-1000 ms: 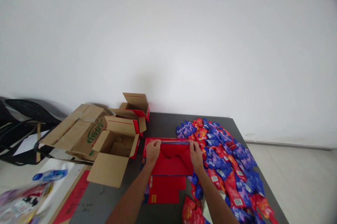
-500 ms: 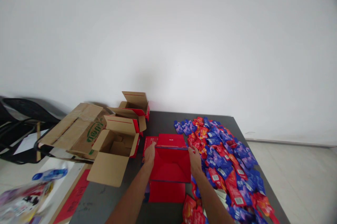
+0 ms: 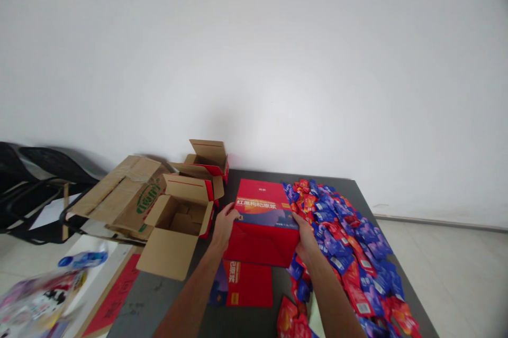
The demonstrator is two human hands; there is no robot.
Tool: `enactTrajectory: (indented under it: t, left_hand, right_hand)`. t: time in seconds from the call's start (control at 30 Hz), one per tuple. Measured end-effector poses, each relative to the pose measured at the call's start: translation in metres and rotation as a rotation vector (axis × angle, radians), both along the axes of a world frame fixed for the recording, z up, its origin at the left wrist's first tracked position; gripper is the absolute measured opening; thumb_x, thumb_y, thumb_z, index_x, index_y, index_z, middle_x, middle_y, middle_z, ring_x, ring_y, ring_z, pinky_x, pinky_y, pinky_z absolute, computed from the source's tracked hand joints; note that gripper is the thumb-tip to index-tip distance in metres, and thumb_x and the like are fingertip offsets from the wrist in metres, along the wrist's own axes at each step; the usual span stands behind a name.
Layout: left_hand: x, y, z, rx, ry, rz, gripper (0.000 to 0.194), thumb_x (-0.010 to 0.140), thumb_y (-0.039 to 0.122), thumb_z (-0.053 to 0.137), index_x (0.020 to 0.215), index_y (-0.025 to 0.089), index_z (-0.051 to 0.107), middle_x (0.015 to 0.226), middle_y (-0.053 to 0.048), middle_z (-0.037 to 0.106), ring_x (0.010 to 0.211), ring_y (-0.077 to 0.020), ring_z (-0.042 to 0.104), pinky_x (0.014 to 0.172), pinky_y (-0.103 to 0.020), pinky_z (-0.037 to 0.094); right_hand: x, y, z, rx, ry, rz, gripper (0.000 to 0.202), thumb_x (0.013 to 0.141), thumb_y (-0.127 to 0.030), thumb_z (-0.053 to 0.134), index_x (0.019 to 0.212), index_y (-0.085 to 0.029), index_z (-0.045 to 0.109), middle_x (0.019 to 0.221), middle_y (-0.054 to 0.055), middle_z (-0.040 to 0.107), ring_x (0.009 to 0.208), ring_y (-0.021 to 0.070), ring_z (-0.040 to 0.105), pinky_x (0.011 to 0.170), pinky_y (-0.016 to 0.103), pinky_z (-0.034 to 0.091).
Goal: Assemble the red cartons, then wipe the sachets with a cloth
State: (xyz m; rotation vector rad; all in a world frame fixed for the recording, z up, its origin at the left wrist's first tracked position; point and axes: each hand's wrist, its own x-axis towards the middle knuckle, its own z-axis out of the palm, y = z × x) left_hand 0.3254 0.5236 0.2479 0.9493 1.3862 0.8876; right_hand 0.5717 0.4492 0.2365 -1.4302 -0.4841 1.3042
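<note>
Clasping red box (image 3: 262, 215) at opposite sides with left hand (image 3: 224, 226) and right hand (image 3: 306, 237); apparently mid-assembly, next needing even pressure.

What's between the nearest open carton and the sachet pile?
Head view: the red box, held between left hand and right hand; nearer the camera, printed red cardboard on the dark table.

a packing corner: open cartons (image 3: 167, 254) and heaped sachets (image 3: 353, 248) on a table (image 3: 234, 323).
</note>
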Motion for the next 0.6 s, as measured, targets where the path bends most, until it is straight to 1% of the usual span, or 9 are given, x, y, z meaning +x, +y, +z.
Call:
enactTrajectory:
  t: [0.03, 0.1, 0.2, 0.27, 0.37, 0.43, 0.5, 0.57, 0.6]
  left_hand:
    - [-0.001, -0.002, 0.003, 0.021, -0.028, 0.006, 0.057, 0.073, 0.036, 0.058, 0.125, 0.014, 0.063, 0.096, -0.008, 0.075, 0.083, -0.0245, 0.069, 0.073, -0.034, 0.054]
    - [-0.002, -0.007, 0.004, 0.035, -0.106, 0.020, 0.068, 0.070, 0.033, 0.058, 0.135, 0.012, 0.055, 0.101, -0.009, 0.074, 0.084, -0.0237, 0.070, 0.073, -0.033, 0.054]
    - [-0.005, -0.016, -0.006, 0.000, -0.240, 0.047, 0.078, 0.067, 0.029, 0.057, 0.143, 0.013, 0.045, 0.113, -0.011, 0.071, 0.086, -0.0221, 0.070, 0.072, -0.031, 0.055]
    - [-0.007, -0.021, -0.014, -0.018, -0.294, 0.083, 0.075, 0.072, 0.032, 0.056, 0.144, 0.015, 0.043, 0.119, -0.011, 0.070, 0.088, -0.0218, 0.071, 0.072, -0.031, 0.055]
    - [-0.009, -0.022, -0.021, -0.070, -0.261, 0.062, 0.062, 0.084, 0.051, 0.048, 0.133, 0.014, 0.056, 0.109, -0.012, 0.073, 0.091, -0.0246, 0.071, 0.076, -0.035, 0.056]
    - [-0.010, -0.020, -0.023, -0.118, -0.238, 0.015, 0.063, 0.086, 0.062, 0.044, 0.121, 0.014, 0.065, 0.099, -0.013, 0.075, 0.090, -0.0267, 0.071, 0.078, -0.039, 0.056]
    - [-0.011, -0.017, -0.025, -0.147, -0.260, 0.012, 0.062, 0.086, 0.065, 0.045, 0.114, 0.015, 0.069, 0.095, -0.013, 0.076, 0.089, -0.0273, 0.072, 0.079, -0.041, 0.056]
    - [-0.011, -0.015, -0.029, -0.147, -0.299, 0.043, 0.059, 0.085, 0.063, 0.048, 0.112, 0.015, 0.069, 0.095, -0.013, 0.076, 0.088, -0.0270, 0.072, 0.080, -0.041, 0.056]
    - [-0.011, -0.015, -0.032, -0.141, -0.313, 0.057, 0.058, 0.085, 0.063, 0.049, 0.112, 0.016, 0.068, 0.095, -0.012, 0.076, 0.087, -0.0268, 0.072, 0.080, -0.041, 0.056]
  right_hand:
    - [0.000, -0.001, 0.005, -0.024, 0.055, 0.005, 0.045, 0.079, -0.057, 0.060, 0.096, -0.017, 0.072, 0.080, 0.012, 0.076, 0.087, 0.0311, 0.073, 0.079, 0.045, 0.058]
    - [0.000, -0.005, 0.009, -0.061, 0.144, 0.014, 0.044, 0.079, -0.057, 0.062, 0.095, -0.016, 0.071, 0.079, 0.011, 0.076, 0.085, 0.0306, 0.074, 0.077, 0.044, 0.059]
    - [0.002, -0.013, 0.008, -0.063, 0.227, 0.030, 0.040, 0.078, -0.054, 0.066, 0.093, -0.017, 0.069, 0.080, 0.010, 0.076, 0.081, 0.0292, 0.073, 0.076, 0.043, 0.059]
    - [0.005, -0.021, 0.006, -0.022, 0.244, 0.028, 0.037, 0.077, -0.050, 0.070, 0.095, -0.018, 0.068, 0.085, 0.008, 0.075, 0.079, 0.0271, 0.073, 0.077, 0.041, 0.059]
    - [0.008, -0.035, 0.007, 0.024, 0.216, 0.040, 0.041, 0.076, -0.045, 0.074, 0.109, -0.022, 0.067, 0.094, 0.005, 0.075, 0.082, 0.0248, 0.072, 0.077, 0.038, 0.058]
    - [0.009, -0.044, 0.011, 0.049, 0.198, 0.096, 0.052, 0.076, -0.043, 0.074, 0.124, -0.026, 0.061, 0.106, 0.006, 0.074, 0.092, 0.0258, 0.071, 0.080, 0.039, 0.057]
    - [0.010, -0.051, 0.013, 0.103, 0.168, 0.176, 0.064, 0.075, -0.040, 0.074, 0.135, -0.028, 0.053, 0.120, 0.008, 0.069, 0.106, 0.0276, 0.067, 0.087, 0.041, 0.054]
    - [0.010, -0.056, 0.012, 0.164, 0.103, 0.243, 0.074, 0.070, -0.034, 0.075, 0.139, -0.028, 0.049, 0.130, 0.009, 0.064, 0.119, 0.0286, 0.060, 0.094, 0.044, 0.051]
    - [0.009, -0.057, 0.010, 0.180, 0.061, 0.261, 0.078, 0.067, -0.030, 0.075, 0.140, -0.028, 0.049, 0.131, 0.008, 0.063, 0.121, 0.0288, 0.058, 0.096, 0.044, 0.049]
